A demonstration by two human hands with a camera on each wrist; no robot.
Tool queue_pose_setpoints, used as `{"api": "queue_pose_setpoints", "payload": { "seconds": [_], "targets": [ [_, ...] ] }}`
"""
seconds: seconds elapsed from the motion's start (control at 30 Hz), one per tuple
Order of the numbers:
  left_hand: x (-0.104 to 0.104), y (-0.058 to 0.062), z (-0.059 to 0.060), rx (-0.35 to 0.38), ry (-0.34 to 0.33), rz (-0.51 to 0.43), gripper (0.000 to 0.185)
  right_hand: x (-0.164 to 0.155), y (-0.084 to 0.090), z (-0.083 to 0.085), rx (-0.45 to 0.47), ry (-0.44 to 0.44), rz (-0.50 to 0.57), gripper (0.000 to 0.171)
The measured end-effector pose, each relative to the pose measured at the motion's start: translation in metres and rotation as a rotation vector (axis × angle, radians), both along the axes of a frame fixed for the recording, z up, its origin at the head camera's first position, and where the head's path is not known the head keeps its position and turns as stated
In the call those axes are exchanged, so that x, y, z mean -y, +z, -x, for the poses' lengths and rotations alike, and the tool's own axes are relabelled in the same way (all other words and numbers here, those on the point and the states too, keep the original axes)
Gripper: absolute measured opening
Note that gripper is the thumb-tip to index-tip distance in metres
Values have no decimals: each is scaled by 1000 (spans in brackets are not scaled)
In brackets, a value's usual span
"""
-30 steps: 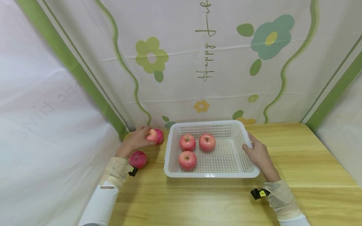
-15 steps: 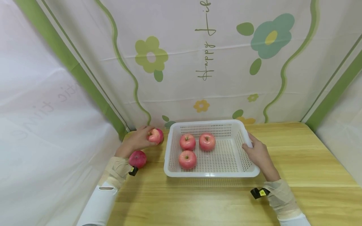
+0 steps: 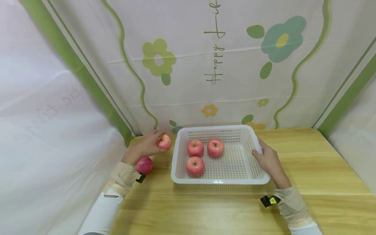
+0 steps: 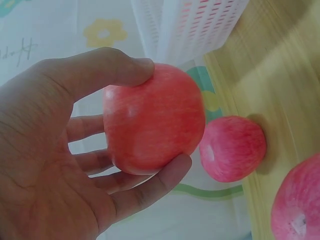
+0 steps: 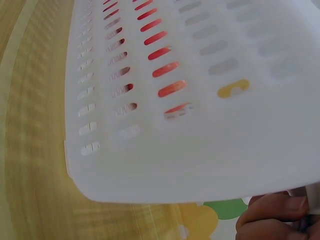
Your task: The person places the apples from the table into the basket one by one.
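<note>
A person sat at a wooden table point(image 3: 205, 209) before a flowered backdrop. The left hand point(image 3: 144, 147) held a pink-red apple point(image 3: 164, 142), thumb and fingers curled around it, lifted clear of the table at about nine o'clock from a white slotted basket point(image 3: 220, 179), just beside its left wall. The right hand point(image 3: 268, 161) gripped the basket's rim at three o'clock, fingers curled over the edge. Three apples point(image 3: 195, 147) sat inside the basket, toward its ten o'clock corner. Two more apples lay on the table near the left wrist; one point(image 3: 144, 165) showed in the head view, both in the left wrist view.
</note>
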State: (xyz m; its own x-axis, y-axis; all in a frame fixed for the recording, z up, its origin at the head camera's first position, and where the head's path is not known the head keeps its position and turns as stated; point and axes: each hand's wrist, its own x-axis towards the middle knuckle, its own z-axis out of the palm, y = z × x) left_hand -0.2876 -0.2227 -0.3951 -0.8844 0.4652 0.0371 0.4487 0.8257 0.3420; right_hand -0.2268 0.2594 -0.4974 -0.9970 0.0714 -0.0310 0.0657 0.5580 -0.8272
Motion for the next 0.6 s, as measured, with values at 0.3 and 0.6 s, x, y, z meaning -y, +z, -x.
{"api": "queue_pose_setpoints", "payload": {
  "seconds": [0.3,0.6],
  "targets": [
    [-9,6,-5,8,-35,-11,74,-1,1,-1,19,6,12,73],
    [-22,12,-6,-3,-61,23,75,0,2,-1,15,6,11,73]
  ]
}}
